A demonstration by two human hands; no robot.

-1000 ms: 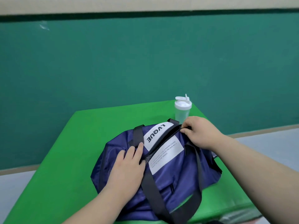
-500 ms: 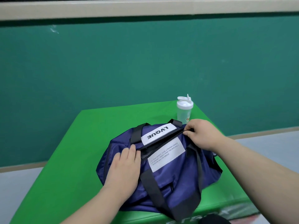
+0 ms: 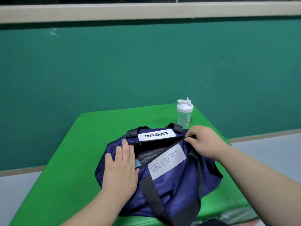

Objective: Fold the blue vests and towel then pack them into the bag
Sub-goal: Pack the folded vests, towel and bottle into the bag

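Note:
A navy duffel bag [image 3: 171, 181] with black straps and white labels lies on the green mat [image 3: 68, 168]. Its top zipper gapes at the left end. Grey striped fabric [image 3: 150, 154] and a sliver of light blue cloth [image 3: 138, 163] show inside the gap. My left hand [image 3: 121, 167] lies flat on the bag's left end with straight fingers, beside the opening. My right hand [image 3: 202, 141] pinches the zipper pull at the right end of the zipper.
A white shaker bottle [image 3: 184, 114] stands upright on the mat's far right corner, just behind the bag. A teal wall rises behind the mat. Grey floor lies to both sides. A dark object [image 3: 210, 223] peeks in at the bottom edge.
The bag's opening now shows wider at the left, revealing the cloth inside. My left hand slid leftward on the bag. My right hand stays pinched at the zipper's right end.

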